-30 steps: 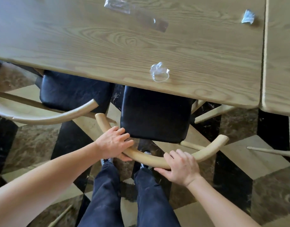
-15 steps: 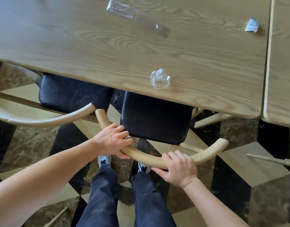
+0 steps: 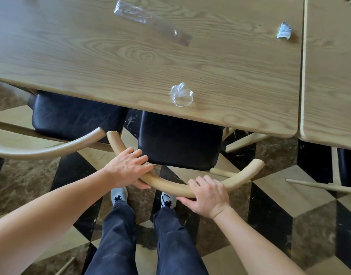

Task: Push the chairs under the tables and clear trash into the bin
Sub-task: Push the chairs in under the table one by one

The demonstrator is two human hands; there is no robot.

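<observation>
1. Two chairs: the left chair (image 3: 71,116) and the chair you hold (image 3: 180,139), both with black padded seats partly under the wood-grain worktop (image 3: 91,62).
2. Three scraps on top: long clear wrapper (image 3: 135,11), crumpled clear film (image 3: 181,94), small grey foil (image 3: 284,33).
3. Your left hand (image 3: 129,167) and right hand (image 3: 209,195) each wrap their fingers around the curved wooden backrest (image 3: 166,185).

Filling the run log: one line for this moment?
step: pushing chair | left hand: on chair back | right hand: on chair back | seat: partly under table | trash: on table
</observation>
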